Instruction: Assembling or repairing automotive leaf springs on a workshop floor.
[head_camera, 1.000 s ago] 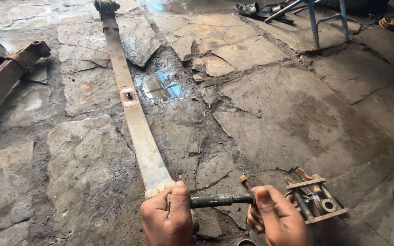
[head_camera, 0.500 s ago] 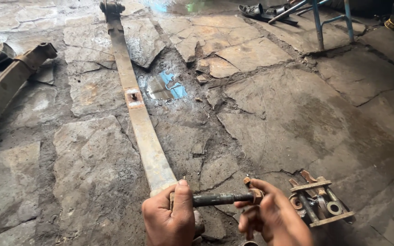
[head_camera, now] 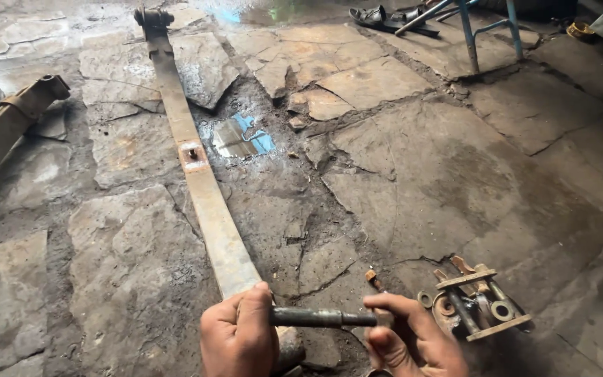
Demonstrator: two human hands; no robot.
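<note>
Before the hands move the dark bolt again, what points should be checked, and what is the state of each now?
1. Left hand grips the dark bolt firmly: ok, fist closed around one end.
2. Right hand holds the other end: ok, fingertips pinch it.
3. Bolt level with the near end of the long flat spring leaf: ok, it lies crosswise there.
4. Bolt passes through the leaf's eye: cannot tell, the left hand hides it.
5. Small parts pile within reach: ok, beside the right hand.
6. Stone floor dry: not ok, a puddle lies near the leaf.
</note>
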